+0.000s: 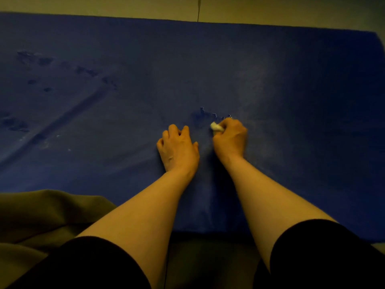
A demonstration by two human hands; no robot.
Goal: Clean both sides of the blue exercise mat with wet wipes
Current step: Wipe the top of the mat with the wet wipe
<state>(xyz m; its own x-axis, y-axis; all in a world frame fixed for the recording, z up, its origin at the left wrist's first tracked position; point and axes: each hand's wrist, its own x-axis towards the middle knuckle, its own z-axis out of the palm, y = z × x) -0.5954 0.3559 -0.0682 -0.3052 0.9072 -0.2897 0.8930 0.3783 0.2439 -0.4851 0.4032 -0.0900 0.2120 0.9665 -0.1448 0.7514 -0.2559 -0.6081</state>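
blue exercise mat (291,80) lies flat on the floor, its matte skin scuffed and chipped (jagged tear beside my knuckles). my right hand (230,136) curls round a balled white wet wipe (216,127), pressed to the mat; my left hand (178,148) rests beside it, fingers slightly bent and together.

Matt, scuffed blue mat (291,80) (surface torn)
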